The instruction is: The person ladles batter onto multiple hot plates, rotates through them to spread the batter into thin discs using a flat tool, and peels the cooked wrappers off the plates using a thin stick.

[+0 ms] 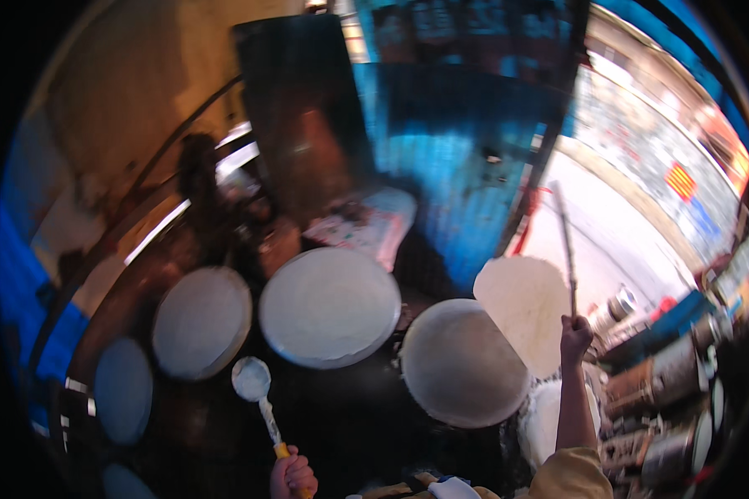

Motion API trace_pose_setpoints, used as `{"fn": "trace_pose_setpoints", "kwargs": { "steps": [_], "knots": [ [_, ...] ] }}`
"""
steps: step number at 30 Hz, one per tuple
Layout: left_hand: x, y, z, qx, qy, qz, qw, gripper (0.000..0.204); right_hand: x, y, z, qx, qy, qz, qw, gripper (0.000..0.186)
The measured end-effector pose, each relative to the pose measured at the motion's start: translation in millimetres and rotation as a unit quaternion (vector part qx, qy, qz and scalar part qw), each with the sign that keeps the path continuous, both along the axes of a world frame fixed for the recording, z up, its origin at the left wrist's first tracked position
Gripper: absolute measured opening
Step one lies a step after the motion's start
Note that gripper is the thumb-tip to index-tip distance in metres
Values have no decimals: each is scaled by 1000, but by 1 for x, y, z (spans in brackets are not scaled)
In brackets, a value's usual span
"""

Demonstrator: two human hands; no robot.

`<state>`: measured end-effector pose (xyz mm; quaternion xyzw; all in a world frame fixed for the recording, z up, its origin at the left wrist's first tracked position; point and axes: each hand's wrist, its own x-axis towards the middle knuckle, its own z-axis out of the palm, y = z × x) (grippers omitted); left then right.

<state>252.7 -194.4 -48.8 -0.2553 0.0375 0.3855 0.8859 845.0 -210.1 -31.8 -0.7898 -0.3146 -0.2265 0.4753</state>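
My left hand (291,472) is closed on the yellow handle of a metal ladle (251,379), its round bowl coated pale. My right hand (574,337) grips a long thin stick (569,249), held upright. Just left of the stick a large thin pale round sheet (520,312) is raised, overlapping a round plate (453,374) with a greyish surface; whether it touches the stick is unclear. Several more round plates with pale tops sit in an arc on the dark surface, among them one at the centre (329,303) and one further left (200,320). A white pile (549,420) lies behind my right forearm.
Metal canisters (653,374) crowd the right side. A blue corrugated door (449,166) and a dark upright board (300,108) stand behind, with a stained pale cloth or sack (362,224) below. A bright opening onto a paved lane (599,208) is at the upper right.
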Motion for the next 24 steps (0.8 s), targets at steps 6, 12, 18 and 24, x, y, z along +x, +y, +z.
{"fn": "trace_pose_setpoints", "kwargs": {
  "steps": [6,12,18,24],
  "knots": [
    [39,28,26,4,36,-50,998,24,40,-138,-10,337,192,-216,896,14],
    [91,41,30,61,87,-112,988,15,18,-271,-158,460,231,-396,761,29],
    [157,43,43,77,66,-167,981,15,-46,-317,-245,336,437,-576,603,33],
    [209,31,64,76,90,-184,976,14,-22,-349,-245,300,421,-513,685,28]
  ]
}}
